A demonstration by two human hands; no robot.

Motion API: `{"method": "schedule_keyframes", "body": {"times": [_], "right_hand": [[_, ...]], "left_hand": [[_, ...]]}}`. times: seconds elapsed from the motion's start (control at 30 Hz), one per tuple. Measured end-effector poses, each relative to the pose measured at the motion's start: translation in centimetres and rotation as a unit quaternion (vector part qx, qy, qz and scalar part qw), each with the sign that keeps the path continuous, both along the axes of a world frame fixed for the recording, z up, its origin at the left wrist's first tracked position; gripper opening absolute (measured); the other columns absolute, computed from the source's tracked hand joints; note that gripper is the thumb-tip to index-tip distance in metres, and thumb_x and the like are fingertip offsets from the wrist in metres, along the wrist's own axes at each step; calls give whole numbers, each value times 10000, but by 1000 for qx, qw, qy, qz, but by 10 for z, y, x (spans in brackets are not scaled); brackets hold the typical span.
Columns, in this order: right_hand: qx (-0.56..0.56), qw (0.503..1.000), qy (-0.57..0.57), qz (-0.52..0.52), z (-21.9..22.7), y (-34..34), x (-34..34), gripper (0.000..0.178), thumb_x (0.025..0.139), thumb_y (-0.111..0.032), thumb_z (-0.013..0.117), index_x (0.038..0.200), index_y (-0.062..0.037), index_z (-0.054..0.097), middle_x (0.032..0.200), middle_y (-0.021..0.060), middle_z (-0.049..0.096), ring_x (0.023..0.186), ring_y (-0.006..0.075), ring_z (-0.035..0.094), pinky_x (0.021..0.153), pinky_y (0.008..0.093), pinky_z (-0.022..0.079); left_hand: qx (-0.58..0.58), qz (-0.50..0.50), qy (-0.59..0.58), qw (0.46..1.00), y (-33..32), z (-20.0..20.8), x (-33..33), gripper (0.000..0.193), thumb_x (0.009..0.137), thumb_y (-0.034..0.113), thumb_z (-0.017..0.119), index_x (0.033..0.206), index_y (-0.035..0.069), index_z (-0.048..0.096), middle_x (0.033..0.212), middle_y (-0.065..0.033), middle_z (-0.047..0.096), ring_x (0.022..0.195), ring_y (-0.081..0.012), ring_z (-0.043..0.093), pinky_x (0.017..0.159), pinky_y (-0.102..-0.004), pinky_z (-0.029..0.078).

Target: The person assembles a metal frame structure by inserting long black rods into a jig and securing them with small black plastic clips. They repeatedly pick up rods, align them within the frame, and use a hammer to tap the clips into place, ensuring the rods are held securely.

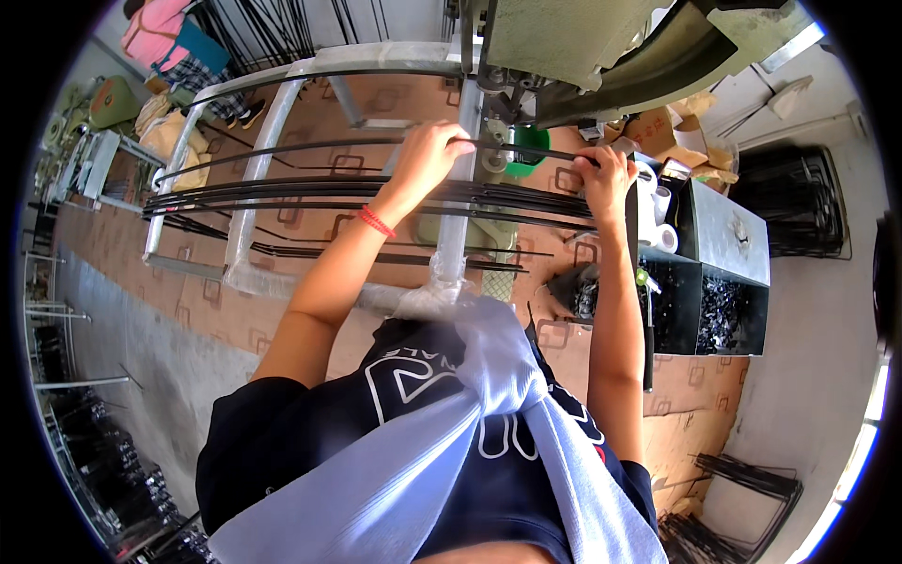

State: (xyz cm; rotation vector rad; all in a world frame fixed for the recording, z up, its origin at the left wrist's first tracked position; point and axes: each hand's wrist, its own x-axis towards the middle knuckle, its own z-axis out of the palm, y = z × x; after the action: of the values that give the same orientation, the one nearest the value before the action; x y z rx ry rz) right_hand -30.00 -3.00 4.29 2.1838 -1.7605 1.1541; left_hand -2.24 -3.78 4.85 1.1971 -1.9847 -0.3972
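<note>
Evidently, a long black rod (pixel 512 148) is being handled at the far side of the silver rack (pixel 453 235), just below the heavy green machine (pixel 554 52); it is pinched between thumb and fingers by the left hand (pixel 432 155), near the rack's crossbar, while its right-hand stretch is gripped by the curled fingers of the right hand (pixel 609 179); whether the very end is covered by those fingers cannot be told. The rod's long left part is carried over the rack's outer bars, apart from the bundle of black rods (pixel 517 197) lying nearer the body. For steady work, the rod is best guided by both hands together, with the left used as a light support and the right as the finer control; the far left end should be watched, since a slender length like this may be expected to whip or snag on its neighbours; fingertips are best held well away from the machine's working parts; any twist should be corrected at the right hand, by small turns rather than by force.
</note>
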Motion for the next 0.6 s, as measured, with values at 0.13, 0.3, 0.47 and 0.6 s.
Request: {"method": "schedule_keyframes", "body": {"times": [0.13,0.3,0.47,0.6], "right_hand": [[9,1000,-4,4,-6,-19,-9,82,714,-218,650,731,-138,659,786,-26,616,803,188,509,828,372,269],[15,1000,-6,9,-1,-25,-5,86,715,-217,657,754,-141,664,813,-29,631,815,187,515,833,373,268],[19,1000,-5,8,-1,-24,-5,96,710,-212,662,749,-124,658,803,-18,631,812,192,518,824,366,270],[6,1000,-7,13,-5,-23,-5,97,715,-209,660,745,-117,657,784,-14,625,809,196,517,826,366,268]], "left_hand": [[-49,54,-13,997,-13,-7,-12,166,741,231,648,758,66,659,714,-90,607,728,-280,576,694,-394,397],[-30,78,3,997,-21,-11,-12,155,706,239,676,754,92,685,700,-99,613,703,-283,580,688,-397,402],[-25,70,1,997,-23,-9,-9,164,686,244,692,750,93,690,682,-122,601,671,-300,575,646,-397,424],[-11,67,10,998,-22,-11,-8,165,682,246,697,748,95,690,688,-134,602,674,-308,575,635,-393,431]]}}
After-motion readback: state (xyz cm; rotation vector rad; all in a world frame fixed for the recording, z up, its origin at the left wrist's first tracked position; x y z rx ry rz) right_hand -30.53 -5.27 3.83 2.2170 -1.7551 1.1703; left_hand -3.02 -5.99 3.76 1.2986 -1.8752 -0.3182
